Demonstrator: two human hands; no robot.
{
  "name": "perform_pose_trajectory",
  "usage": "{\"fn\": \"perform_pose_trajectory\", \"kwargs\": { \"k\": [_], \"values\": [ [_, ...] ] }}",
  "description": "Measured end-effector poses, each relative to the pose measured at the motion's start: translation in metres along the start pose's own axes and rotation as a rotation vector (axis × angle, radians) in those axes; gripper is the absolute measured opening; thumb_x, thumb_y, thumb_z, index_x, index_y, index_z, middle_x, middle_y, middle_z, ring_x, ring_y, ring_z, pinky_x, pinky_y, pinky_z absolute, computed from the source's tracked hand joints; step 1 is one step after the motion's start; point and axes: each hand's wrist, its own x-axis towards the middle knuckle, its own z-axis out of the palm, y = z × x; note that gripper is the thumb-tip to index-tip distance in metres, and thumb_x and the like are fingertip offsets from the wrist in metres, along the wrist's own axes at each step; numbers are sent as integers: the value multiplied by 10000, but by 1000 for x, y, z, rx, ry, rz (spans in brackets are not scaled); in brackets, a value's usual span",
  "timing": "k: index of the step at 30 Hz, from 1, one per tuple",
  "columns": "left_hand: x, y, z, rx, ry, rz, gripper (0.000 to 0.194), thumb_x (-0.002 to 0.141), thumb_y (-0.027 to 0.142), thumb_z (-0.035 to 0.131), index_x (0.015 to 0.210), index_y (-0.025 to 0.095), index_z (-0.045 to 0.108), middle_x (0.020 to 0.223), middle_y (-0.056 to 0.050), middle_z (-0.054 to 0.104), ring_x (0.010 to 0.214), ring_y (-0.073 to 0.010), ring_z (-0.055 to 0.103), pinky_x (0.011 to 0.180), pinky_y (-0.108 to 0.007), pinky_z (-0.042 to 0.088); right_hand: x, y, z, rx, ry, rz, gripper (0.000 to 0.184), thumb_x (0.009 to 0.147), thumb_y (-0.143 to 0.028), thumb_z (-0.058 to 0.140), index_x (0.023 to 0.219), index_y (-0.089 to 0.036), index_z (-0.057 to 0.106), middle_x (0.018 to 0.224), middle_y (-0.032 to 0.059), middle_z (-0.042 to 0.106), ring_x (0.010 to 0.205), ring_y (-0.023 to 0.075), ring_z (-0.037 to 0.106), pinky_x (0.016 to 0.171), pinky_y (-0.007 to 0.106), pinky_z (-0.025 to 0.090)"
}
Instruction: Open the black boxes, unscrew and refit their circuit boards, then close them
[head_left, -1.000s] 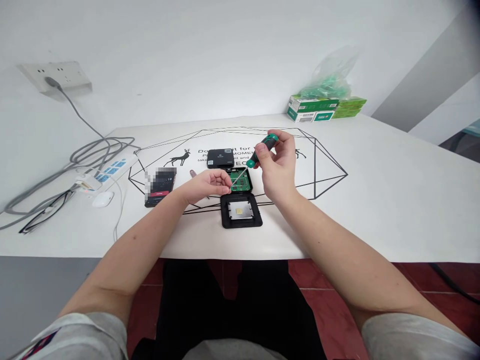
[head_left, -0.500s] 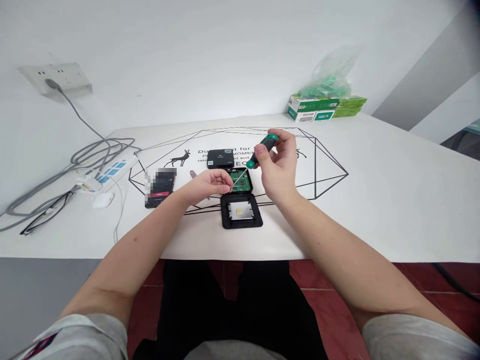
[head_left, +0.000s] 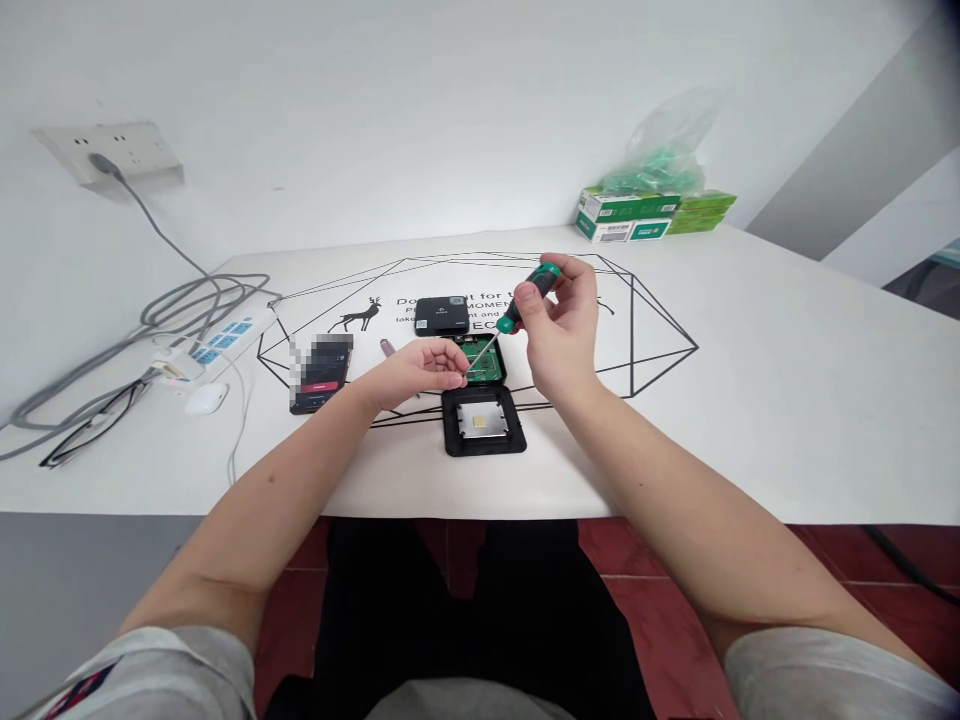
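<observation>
Nearest on the table, a black cover lies with its metal plate upward, and just beyond it sits the black case with its green circuit board. The right hand is wrapped around a green-and-black screwdriver, its shaft slanting down leftward to the left hand, whose curled fingers may or may not pinch it; I cannot tell. Farther off lies a flat black box.
</observation>
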Motion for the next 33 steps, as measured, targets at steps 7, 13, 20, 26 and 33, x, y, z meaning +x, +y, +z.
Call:
{"fn": "perform_pose_trajectory", "kwargs": {
  "k": [7, 13, 20, 26, 33],
  "values": [
    [1, 1, 3, -19, -27, 7, 446, 767, 438, 1024, 969, 162, 738, 896, -36, 758, 860, -143, 716, 824, -276, 564, 0, 5, 0, 59, -13, -34, 542, 957, -689, 759, 1374, -414, 550, 1251, 51, 624, 886, 190, 750, 599, 336, 649],
    [1, -1, 3, 6, -22, 8, 441, 767, 432, 1018, 973, 170, 729, 904, -31, 752, 864, -147, 716, 835, -292, 566, 1, 3, -1, 43, -60, -60, 503, 972, -666, 754, 1367, -409, 577, 1182, 39, 651, 775, 163, 698, 605, 354, 654],
    [-2, 3, 14, 72, -99, 18, 361, 809, 367, 960, 965, 179, 694, 940, -27, 730, 868, -144, 688, 844, -315, 551, 3, -8, -3, 16, -165, -132, 493, 992, -643, 732, 1403, -394, 622, 1073, 51, 673, 982, 260, 723, 793, 474, 692],
    [0, 4, 33, 385, -183, 71, 166, 891, 278, 808, 985, 185, 706, 862, -1, 694, 758, -143, 629, 731, -309, 516, -10, -24, 2, -66, -317, -184, 432, 997, -573, 740, 1360, -356, 655, 1125, 64, 689, 866, 229, 679, 759, 458, 649],
    [10, -12, 51, 510, -202, 180, 100, 933, 218, 737, 1026, 185, 725, 965, -52, 744, 848, -185, 681, 806, -351, 582, -15, -33, 3, -151, -479, -273, 346, 955, -370, 736, 1290, -298, 685, 1105, 57, 736, 873, 211, 681, 741, 406, 608]
  ]
}}
